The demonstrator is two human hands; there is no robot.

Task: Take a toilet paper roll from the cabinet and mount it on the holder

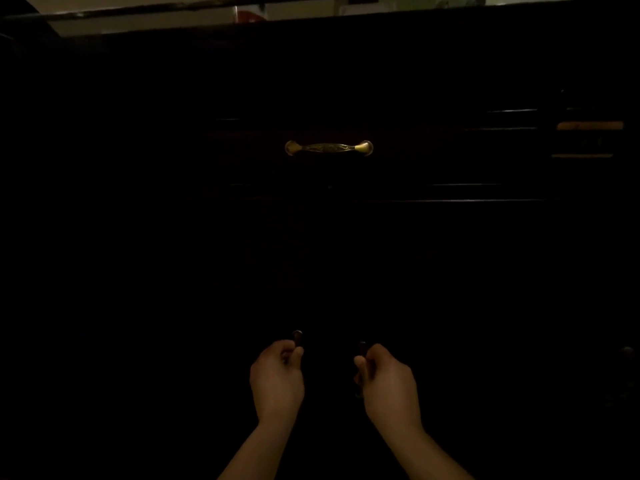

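Note:
A dark wooden cabinet (450, 237) fills the view in very dim light. My left hand (277, 379) is closed around the left door handle (297, 337) low in the middle. My right hand (388, 382) grips the right door handle (362, 348) beside it. The two handles stand close together, either side of where the doors meet. No toilet paper roll and no holder are visible.
A brass drawer handle (329, 148) sits on the drawer front above the doors. Another small knob (627, 351) shows faintly at the far right. A lit strip of countertop and wall (138, 19) runs along the top edge.

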